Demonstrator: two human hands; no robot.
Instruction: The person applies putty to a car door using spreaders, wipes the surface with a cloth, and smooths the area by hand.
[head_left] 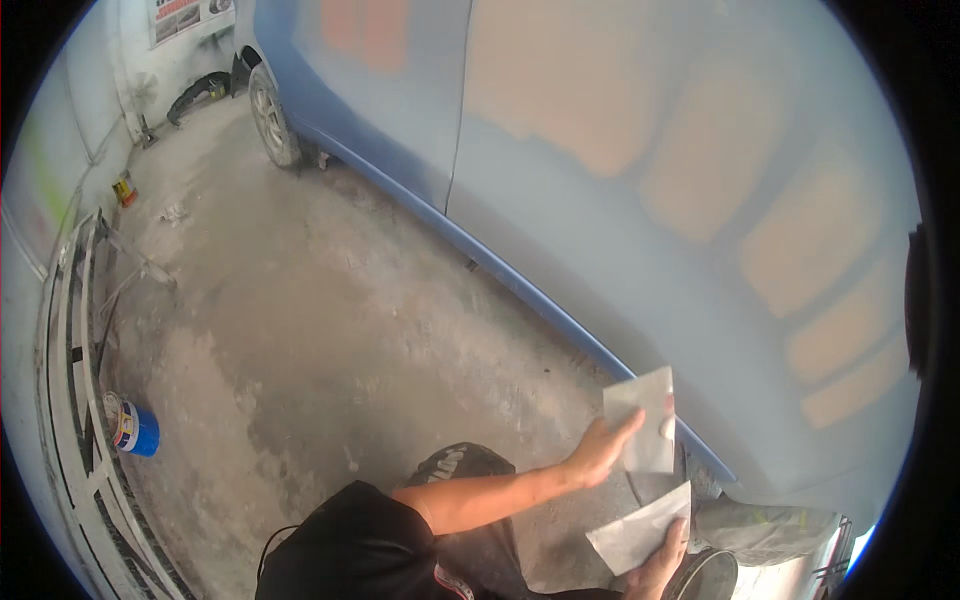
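My left hand is closed on a thin, flat grey sheet, thumb on its face, near the lower edge of the car. Below it, my right hand grips a second flat grey sheet, tilted, with one corner toward the left. The two sheets are apart. Both look stiff, and I cannot tell their material. Beside them rises the side of a blue-grey car, with beige patches over its panels and orange patches farther off.
A blue sill runs along the car's bottom toward a wheel. On the left stand a long slatted metal frame and a blue tub. A small yellow can is by the wall. A round-rimmed container sits beside my right hand.
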